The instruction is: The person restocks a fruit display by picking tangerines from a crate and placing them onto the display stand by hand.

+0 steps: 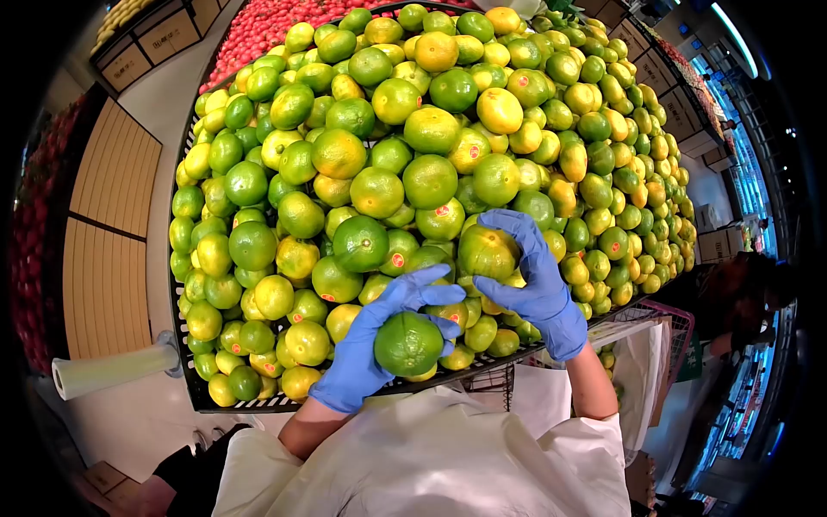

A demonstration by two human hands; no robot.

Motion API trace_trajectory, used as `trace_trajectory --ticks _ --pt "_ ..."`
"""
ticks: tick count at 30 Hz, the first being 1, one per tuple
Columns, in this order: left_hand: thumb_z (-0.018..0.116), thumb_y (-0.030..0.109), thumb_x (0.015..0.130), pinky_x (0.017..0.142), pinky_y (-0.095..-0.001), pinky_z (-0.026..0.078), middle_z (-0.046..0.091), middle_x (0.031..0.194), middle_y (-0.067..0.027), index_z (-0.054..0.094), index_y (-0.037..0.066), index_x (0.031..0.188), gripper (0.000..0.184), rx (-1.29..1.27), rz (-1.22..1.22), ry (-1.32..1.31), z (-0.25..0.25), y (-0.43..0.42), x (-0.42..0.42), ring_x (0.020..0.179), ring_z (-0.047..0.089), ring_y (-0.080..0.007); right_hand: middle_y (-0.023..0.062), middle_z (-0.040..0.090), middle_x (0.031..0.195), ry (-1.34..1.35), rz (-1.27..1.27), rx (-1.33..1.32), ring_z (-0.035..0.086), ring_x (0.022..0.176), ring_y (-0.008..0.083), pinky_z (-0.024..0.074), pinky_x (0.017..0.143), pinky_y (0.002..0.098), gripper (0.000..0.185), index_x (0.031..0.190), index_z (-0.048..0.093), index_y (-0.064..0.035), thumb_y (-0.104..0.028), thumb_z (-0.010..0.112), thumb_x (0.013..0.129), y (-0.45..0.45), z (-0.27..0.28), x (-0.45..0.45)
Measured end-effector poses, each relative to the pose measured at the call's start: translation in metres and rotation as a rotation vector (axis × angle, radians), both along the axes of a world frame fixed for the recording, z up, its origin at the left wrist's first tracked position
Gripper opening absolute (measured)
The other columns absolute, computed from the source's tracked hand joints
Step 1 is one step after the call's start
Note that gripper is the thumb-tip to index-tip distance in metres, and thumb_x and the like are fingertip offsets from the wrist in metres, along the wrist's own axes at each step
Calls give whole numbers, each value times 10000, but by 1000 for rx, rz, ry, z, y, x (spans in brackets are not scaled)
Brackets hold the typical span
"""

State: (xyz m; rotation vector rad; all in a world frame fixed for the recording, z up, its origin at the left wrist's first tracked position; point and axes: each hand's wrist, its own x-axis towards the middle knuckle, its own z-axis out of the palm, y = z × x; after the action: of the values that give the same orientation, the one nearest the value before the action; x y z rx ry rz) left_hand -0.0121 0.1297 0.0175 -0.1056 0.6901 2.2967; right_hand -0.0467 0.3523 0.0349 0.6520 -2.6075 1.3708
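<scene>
Both of my hands wear blue gloves and are over the near part of a large heap of green and yellow mandarins [376, 192]. A dark green mandarin [408, 344] sits in my left hand [360, 355], with the fingers curved around its far side. My right hand [543, 297] grips a yellow-green mandarin [488, 251] between thumb and fingers, at the heap's surface. Some fruits in the pile carry small red stickers. The palm sides of both hands are partly hidden.
A black slatted crate edge [194, 379] borders the mandarins. Red fruit [267, 30] lies beyond at the far left. A roll of clear bags [116, 366] stands out at the left. Below right are a wire shopping cart [676, 323] and a person in dark clothing [749, 293].
</scene>
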Motion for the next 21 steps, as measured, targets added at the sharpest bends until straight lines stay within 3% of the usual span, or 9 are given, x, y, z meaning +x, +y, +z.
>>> trace_trajectory --ticks 4,8,11,12,17,19,21 --pt "429 425 960 828 -481 537 541 1147 -188 472 -8 1223 509 182 233 -301 -14 -30 15 1002 591 -315 135 483 1174 48 -56 -2 475 1114 285 393 968 371 598 1224 515 -78 -98 757 678 -2 -20 -1" --pt "452 423 951 887 -530 506 525 1167 -223 466 -26 1200 514 349 398 -347 -21 -72 27 1108 541 -395 149 462 1208 63 -55 15 465 1137 299 393 976 376 613 1226 520 -94 -90 766 664 -16 -15 10" --pt "459 454 943 853 -529 534 523 1192 -251 444 -34 1216 559 505 404 -332 -21 -100 33 1159 504 -421 157 454 1226 83 -45 101 459 1151 308 401 972 381 621 1234 515 -97 -85 763 665 -27 -6 22" --pt "450 478 938 802 -526 561 519 1200 -251 406 -33 1266 609 672 372 -333 -29 -108 34 1158 497 -439 166 448 1237 62 -31 98 456 1154 318 409 964 385 621 1237 513 -104 -80 759 668 -30 -7 25" --pt "476 459 934 782 -538 563 413 1308 -278 362 -19 1327 629 669 362 -208 -36 -130 40 1189 456 -460 142 473 1237 25 -88 121 476 1150 304 415 961 381 640 1219 546 -120 -71 780 625 -42 -20 44" --pt "494 421 937 835 -548 538 383 1327 -291 353 -5 1341 604 540 452 -253 -22 -129 39 1229 417 -451 176 439 1232 35 -66 146 452 1153 326 411 954 393 635 1249 510 -121 -78 760 667 -47 -21 51" --pt "498 358 950 956 -519 475 375 1337 -290 338 27 1362 552 169 493 -104 -14 -132 37 1262 382 -436 175 440 1229 56 -55 147 453 1147 327 417 946 396 641 1250 511 -121 -78 763 663 -53 -22 56"
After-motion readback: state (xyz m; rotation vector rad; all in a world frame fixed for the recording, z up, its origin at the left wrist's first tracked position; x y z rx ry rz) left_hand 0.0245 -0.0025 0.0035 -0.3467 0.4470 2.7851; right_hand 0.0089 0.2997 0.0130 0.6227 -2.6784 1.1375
